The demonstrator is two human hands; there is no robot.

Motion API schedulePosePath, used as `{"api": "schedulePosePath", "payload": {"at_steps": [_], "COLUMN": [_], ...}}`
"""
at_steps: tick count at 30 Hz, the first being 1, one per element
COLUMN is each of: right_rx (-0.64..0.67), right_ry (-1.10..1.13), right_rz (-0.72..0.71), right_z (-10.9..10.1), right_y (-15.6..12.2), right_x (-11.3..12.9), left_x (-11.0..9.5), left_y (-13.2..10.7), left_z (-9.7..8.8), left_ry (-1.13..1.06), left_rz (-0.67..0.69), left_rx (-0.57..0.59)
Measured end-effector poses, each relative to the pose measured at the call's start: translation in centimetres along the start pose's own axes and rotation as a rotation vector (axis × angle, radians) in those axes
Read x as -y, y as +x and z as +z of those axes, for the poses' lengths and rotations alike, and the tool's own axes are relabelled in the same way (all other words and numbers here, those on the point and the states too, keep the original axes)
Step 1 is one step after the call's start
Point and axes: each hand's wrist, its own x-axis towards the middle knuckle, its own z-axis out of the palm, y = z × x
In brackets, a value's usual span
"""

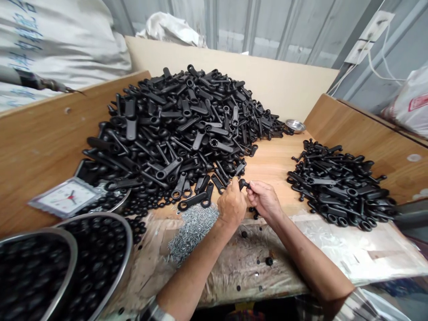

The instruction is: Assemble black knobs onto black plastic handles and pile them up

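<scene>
My left hand (pixel 231 204) is closed around a black plastic crank handle (pixel 243 183), most of it hidden by the fingers. My right hand (pixel 264 199) pinches a small black knob at the end of that handle. Just left of my left hand lies a heap of small silver screws (pixel 195 229). Behind both hands rises a large pile of black crank handles (pixel 187 120), with a few loose ones at its front edge. A few small black knobs (pixel 269 261) lie scattered on the worn table front.
Metal bowls of black knobs (pixel 96 258) stand at the lower left, beside a square clock (pixel 68 196). A second pile of handles (pixel 337 187) is on the right. A small metal dish (pixel 295 125) sits at the back; a powered screwdriver (pixel 36 80) hangs at the upper left.
</scene>
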Motion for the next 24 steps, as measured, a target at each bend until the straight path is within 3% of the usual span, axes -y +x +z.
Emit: {"api": "schedulePosePath", "payload": {"at_steps": [3, 8, 13, 16, 18, 20, 24], "right_rx": [-0.096, 0.003, -0.082, 0.027, 0.094, 0.056, -0.274], "right_ry": [-0.049, 0.088, -0.068, -0.183, -0.23, -0.245, -0.147], "right_rz": [-0.12, 0.075, -0.02, 0.008, 0.001, -0.062, -0.352], "right_z": [0.5, 0.4, 0.0, -0.9, -2.1, -4.0, -9.9], "right_y": [-0.4, 0.2, 0.8, 1.5, 2.5, 3.4, 4.2], "right_x": [-0.4, -0.5, -0.8, -0.2, 0.8, 2.5, 7.4], "left_x": [-0.3, -0.5, -0.1, -0.1, -0.2, -0.3, 0.9], "left_y": [-0.3, -0.2, 0.0, -0.2, -0.2, 0.0, 1.1], "left_z": [0.1, 0.1, 0.2, 0.6, 0.8, 0.6, -0.9], "left_ry": [0.003, 0.017, 0.042, 0.051, 0.005, -0.053, -0.086], "left_rz": [-0.039, -0.084, -0.027, 0.0, 0.063, 0.129, 0.048], "left_rx": [0.037, 0.077, 0.09, 0.066, 0.062, 0.058, -0.038]}}
